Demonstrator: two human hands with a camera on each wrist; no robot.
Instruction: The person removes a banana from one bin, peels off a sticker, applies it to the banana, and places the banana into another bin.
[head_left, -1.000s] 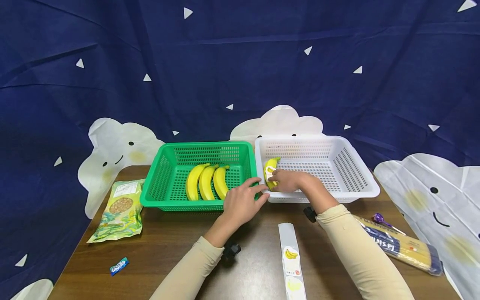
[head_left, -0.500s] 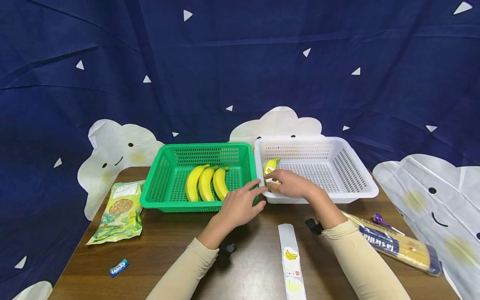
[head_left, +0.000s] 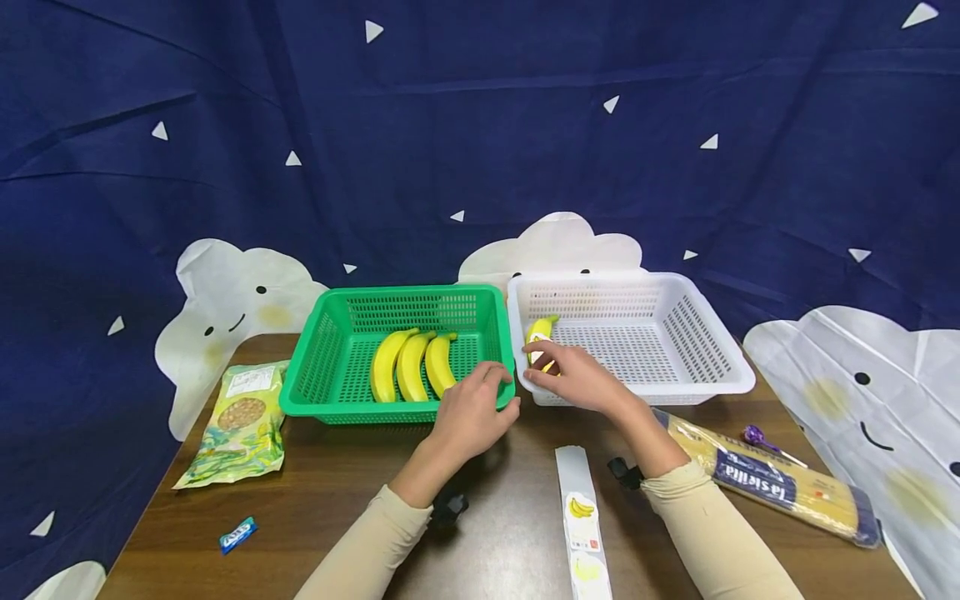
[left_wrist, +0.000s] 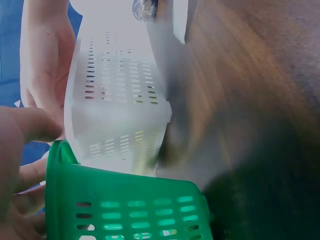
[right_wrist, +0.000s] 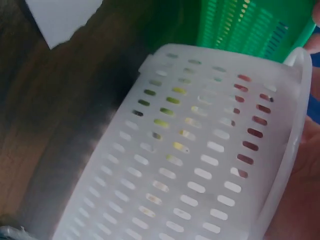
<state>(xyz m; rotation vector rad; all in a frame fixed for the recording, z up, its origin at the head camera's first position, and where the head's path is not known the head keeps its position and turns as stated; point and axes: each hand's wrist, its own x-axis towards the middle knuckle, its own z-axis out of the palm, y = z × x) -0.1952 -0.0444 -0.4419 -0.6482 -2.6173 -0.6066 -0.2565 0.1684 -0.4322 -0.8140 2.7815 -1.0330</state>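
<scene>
My left hand is at the front right corner of the green basket, its fingers loosely bent over the rim; the left wrist view shows the thumb close to that rim. Three bananas lie side by side inside it. My right hand hovers over the front left part of the white basket, fingers relaxed and apart. Beneath its fingertips lies one banana with a white banana-picture label on it, partly hidden by the hand. Yellow shows through the basket's slots in the right wrist view.
A strip of banana stickers lies on the table in front. To the right are a spaghetti pack and a purple lollipop. At the left are a yellow-green bag and a small blue packet.
My left hand has drawn back leftward from the white basket's edge to the green basket's corner. My right fingers have come up off the labelled banana and shifted slightly toward me.
</scene>
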